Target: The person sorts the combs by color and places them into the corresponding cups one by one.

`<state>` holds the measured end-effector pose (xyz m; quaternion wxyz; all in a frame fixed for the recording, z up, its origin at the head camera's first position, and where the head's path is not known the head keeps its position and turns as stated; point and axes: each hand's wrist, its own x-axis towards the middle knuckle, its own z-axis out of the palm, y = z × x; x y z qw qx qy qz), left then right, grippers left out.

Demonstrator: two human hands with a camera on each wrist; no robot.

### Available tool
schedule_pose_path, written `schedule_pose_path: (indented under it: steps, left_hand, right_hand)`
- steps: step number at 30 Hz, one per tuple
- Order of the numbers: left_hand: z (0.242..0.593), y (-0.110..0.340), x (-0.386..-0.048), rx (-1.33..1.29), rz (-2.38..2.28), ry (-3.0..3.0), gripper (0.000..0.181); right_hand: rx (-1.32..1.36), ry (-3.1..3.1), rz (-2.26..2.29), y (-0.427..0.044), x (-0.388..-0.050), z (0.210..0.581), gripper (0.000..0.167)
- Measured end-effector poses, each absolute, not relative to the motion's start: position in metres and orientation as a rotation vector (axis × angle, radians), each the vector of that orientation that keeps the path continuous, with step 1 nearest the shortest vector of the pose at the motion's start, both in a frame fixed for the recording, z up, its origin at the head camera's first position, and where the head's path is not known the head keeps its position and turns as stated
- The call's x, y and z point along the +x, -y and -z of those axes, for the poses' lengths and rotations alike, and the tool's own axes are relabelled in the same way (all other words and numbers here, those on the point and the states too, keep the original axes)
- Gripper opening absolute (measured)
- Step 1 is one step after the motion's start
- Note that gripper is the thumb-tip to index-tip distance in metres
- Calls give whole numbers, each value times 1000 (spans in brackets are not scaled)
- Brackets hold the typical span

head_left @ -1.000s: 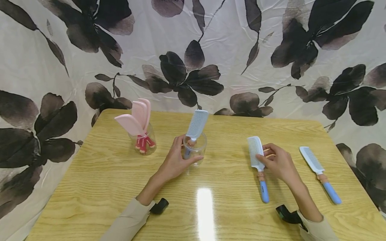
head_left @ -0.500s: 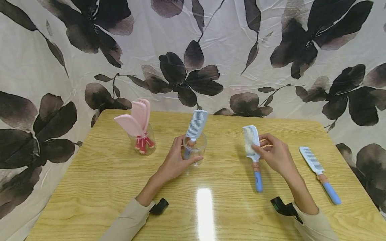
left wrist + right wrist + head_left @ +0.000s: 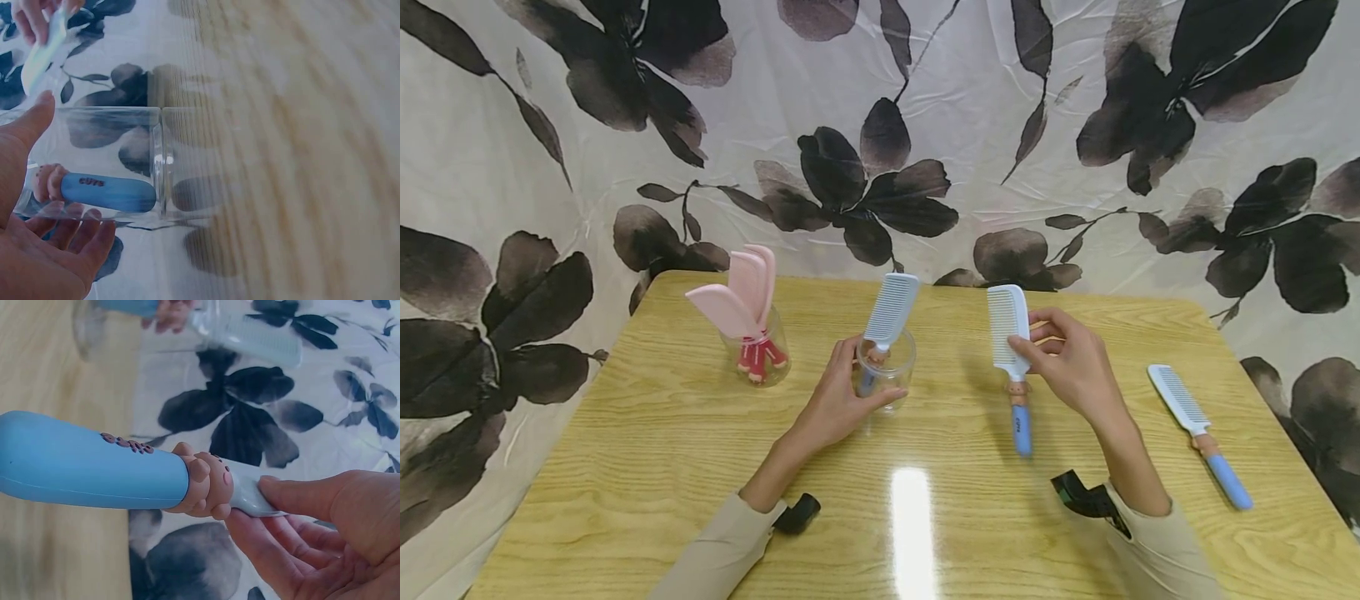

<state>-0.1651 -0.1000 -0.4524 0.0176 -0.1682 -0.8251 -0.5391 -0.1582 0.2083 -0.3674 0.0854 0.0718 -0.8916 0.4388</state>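
Observation:
In the head view my left hand (image 3: 833, 398) holds a clear glass jar (image 3: 898, 379) standing on the table, its thumb on the near side. A light blue comb (image 3: 892, 305) leans in that jar, handle down; its blue handle (image 3: 109, 192) shows through the glass in the left wrist view. My right hand (image 3: 1071, 362) pinches a second light blue comb (image 3: 1009, 332) by its toothed part, between thumb and fingers. This comb is raised over the table, teeth facing left, with a small brown animal figure (image 3: 209, 484) above its blue handle (image 3: 94, 464).
A third blue comb (image 3: 1201, 437) lies on the wooden table (image 3: 685, 500) at the right. At the back left, another glass jar (image 3: 780, 337) holds several pink combs (image 3: 747, 287) with red handles. A floral cloth (image 3: 985, 108) hangs behind the table.
My right hand has carried the comb left and away from me, up off its earlier place. My left hand and the jar have stayed where they were.

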Motion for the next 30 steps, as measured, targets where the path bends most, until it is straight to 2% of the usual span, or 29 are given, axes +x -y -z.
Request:
schedule_pose_path:
  steps: [12, 30]
  left_hand:
    - [452, 100, -164, -532, 1636, 2569, 84]
    - [451, 99, -163, -526, 1638, 2566, 83]
  right_hand:
    - [225, 2570, -1426, -188, -163, 349, 38]
    - [342, 2223, -1646, -161, -167, 330, 31]
